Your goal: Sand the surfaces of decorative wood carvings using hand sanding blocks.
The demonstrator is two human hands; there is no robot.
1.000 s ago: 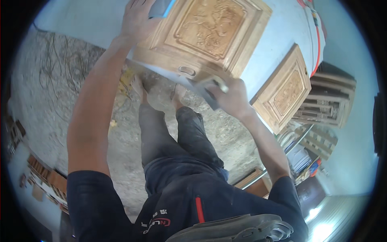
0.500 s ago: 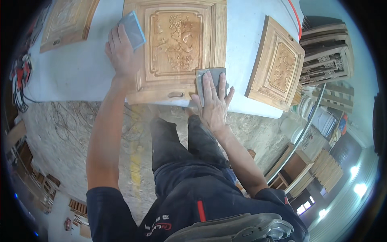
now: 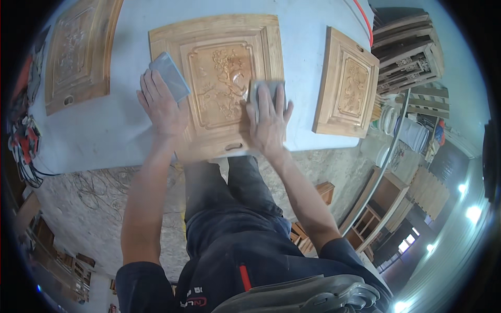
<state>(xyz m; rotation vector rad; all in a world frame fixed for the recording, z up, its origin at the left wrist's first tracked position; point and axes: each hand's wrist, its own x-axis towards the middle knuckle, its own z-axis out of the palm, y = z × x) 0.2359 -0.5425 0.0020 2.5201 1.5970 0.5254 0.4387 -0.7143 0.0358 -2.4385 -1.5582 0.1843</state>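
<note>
A carved wooden door panel [image 3: 201, 112] lies on a white-covered table, with a raised relief in its middle and a slot in its near rail. My left hand [image 3: 160, 99] lies over a blue-grey sanding pad [image 3: 172, 73] at the panel's left edge. Its fingers rest on top of the pad, which sits tilted against the frame. On the right side of the frame, my right hand [image 3: 270, 117] presses a grey sanding pad [image 3: 275, 85] down with its fingers stretched forward. The pad's underside is hidden.
Another carved panel [image 3: 349, 83] lies at right, and a third [image 3: 81, 55] at far left. A red hose [image 3: 364, 21] crosses the far right of the white table cover [image 3: 133, 112]. Red-and-black tools [image 3: 23, 138] and cables sit by the left edge. Wooden furniture parts [image 3: 412, 57] stand beyond.
My right hand and its pad have moved away from me along the panel's right side, off the near corner. My left hand stays by the left edge. The whole view has shifted.
</note>
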